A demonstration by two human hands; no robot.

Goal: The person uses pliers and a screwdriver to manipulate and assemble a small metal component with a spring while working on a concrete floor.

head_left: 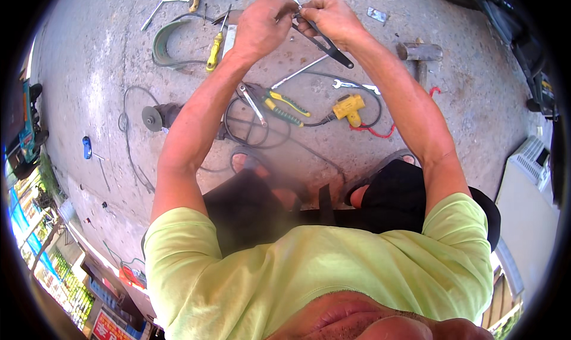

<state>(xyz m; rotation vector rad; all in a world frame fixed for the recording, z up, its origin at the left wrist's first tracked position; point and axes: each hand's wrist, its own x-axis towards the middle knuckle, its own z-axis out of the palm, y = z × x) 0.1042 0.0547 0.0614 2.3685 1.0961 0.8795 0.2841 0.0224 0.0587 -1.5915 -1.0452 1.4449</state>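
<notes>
My left hand [264,26] and my right hand [334,22] meet at the far middle, fingertips almost touching, both closed. Below my right fingers slants a flat black metal arm [338,56], slotted and tapering to a rounded end with a hole; its upper end is hidden among the fingers. A small pale piece [295,3] shows between the fingertips, too small to name. What my left fingers pinch is hidden. Near my left hand lies a yellow-handled screwdriver [215,51]. On the ground nearer me are pliers [288,105], a ratchet wrench [253,105] and a thin metal rod [300,71].
A hammer [420,52] and an open-end wrench [351,85] lie to the right. A yellow connector [349,107] sits on looping cable. At left are an angle grinder [156,118], a curved greenish strip [159,46], a three-way socket wrench [162,4] and a blue-handled tool [87,148].
</notes>
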